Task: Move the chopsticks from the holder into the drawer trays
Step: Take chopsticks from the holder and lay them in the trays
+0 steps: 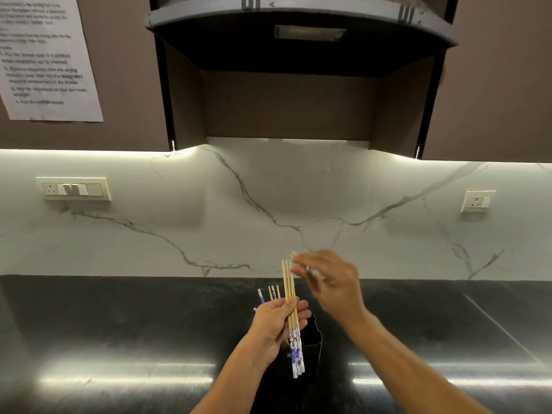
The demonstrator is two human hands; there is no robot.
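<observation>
My left hand (276, 322) grips a bundle of wooden chopsticks (291, 309) with blue-and-white patterned ends, held nearly upright in front of the black holder (313, 339). A few more chopsticks (270, 294) stick up from the holder behind my left hand. My right hand (328, 282) is blurred just right of the bundle's top. A chopstick tip (294, 254) shows at its fingertips, and another patterned piece is among its fingers. No drawer or tray is in view.
The holder stands on a glossy black counter (119, 339) backed by a white marble splashback (268, 204). Switch plates sit at left (73, 189) and right (478, 201). Dark cabinets and a hood (298, 31) hang overhead, with a printed sheet (44, 55) at upper left.
</observation>
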